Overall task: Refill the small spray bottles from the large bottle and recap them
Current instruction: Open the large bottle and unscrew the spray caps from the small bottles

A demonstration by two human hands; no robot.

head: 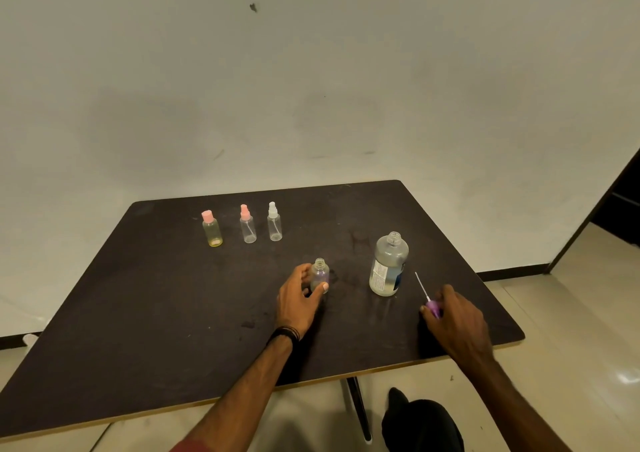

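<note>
Left hand [300, 297] and right hand [457, 316] both curled, gripping, forearms extended

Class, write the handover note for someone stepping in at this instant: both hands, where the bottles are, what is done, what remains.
Left hand grips the uncapped small bottle, upright on the table.
Right hand holds its purple spray cap, tube pointing up.
Large bottle stands open between the hands.
Three capped small bottles stand in a row at the back.
Done: cap removed.
Left: pour from the large bottle, recap; whether the back row needs filling is unclear.
</note>
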